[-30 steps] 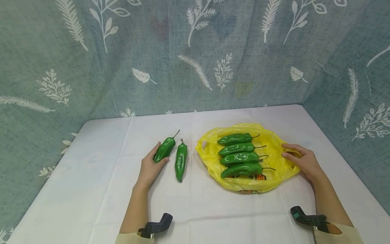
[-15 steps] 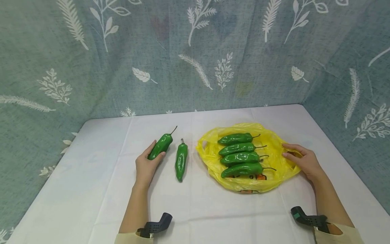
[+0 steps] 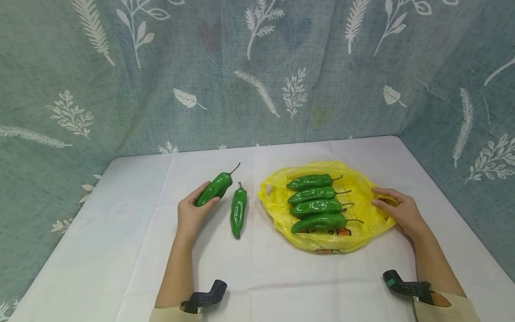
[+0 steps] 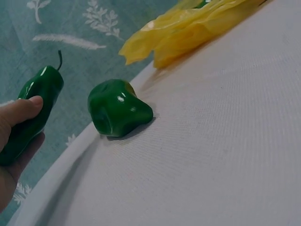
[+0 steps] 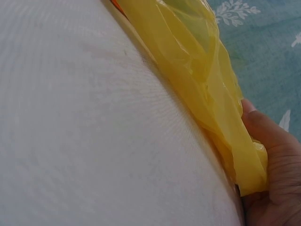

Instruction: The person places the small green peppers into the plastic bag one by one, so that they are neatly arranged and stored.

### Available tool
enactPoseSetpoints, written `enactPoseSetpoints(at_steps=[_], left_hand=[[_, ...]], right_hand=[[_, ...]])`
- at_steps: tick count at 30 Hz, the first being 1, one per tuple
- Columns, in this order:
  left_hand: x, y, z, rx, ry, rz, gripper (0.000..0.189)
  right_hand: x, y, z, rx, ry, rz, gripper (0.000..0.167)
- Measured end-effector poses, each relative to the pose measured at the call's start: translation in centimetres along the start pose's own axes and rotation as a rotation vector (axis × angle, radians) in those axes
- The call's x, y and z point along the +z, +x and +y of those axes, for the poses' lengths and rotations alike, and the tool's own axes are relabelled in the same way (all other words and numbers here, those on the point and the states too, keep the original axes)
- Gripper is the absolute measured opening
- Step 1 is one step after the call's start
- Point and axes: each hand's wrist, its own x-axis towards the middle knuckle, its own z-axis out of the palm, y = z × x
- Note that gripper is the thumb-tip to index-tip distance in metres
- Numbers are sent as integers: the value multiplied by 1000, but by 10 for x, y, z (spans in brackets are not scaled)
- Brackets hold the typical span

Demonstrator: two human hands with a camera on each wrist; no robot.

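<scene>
My left hand grips a long green chili pepper between thumb and fingers, its thin stem pointing up and away. In the left wrist view this pepper is held above the cloth. A second green pepper lies on the table just right of that hand, stem toward the back. My right hand pinches the right edge of a yellow plastic bag, thumb on the film in the right wrist view. Several green peppers lie side by side on the spread bag, stems to the right.
A white cloth covers the table. Behind it and at both sides hangs a blue-green curtain with white leaf prints. The bag's left handle loop faces the loose pepper.
My left hand has raised its pepper and drawn it slightly left, away from the loose one, its tip now tilted more to the right. The right hand and bag stay in place.
</scene>
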Motion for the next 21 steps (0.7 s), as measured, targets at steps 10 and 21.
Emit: enactPoseSetpoints(at_steps=[10, 21], left_hand=[[7, -6, 13, 33, -21, -136, 60], [25, 0, 27, 30, -11, -224, 60]], right_hand=[[0, 0, -2, 16, -15, -6, 65], [-1, 2, -1, 31, 2, -15, 66]])
